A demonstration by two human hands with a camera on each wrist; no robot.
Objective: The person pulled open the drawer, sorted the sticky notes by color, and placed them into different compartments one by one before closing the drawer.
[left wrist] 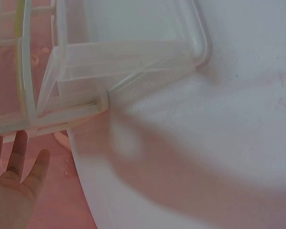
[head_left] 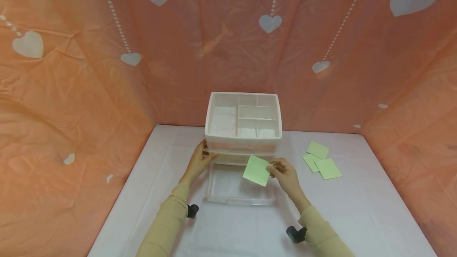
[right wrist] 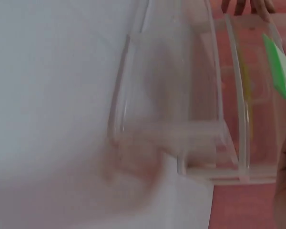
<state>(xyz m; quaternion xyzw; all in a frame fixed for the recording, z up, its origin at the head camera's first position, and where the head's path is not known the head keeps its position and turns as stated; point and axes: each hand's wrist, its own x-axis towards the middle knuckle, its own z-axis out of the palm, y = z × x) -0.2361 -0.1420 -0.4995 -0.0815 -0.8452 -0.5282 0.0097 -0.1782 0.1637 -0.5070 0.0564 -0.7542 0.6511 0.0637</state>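
Green note pad (head_left: 255, 171) sat pinched in your right hand (head_left: 286, 175) above the pulled-out drawer (head_left: 226, 187); your left hand (head_left: 197, 163), fingers spread, touched the white organizer (head_left: 223, 122).

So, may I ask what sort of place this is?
Probably a small makeshift recording booth, though the pictures cannot confirm it: orange sheeting with pale printed hearts walls in a white table, on which a drawer unit stands.

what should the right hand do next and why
Probably lower the green note into the open bottom drawer: the right hand pinches the note over it in the head view, and the left hand touches the drawer unit.
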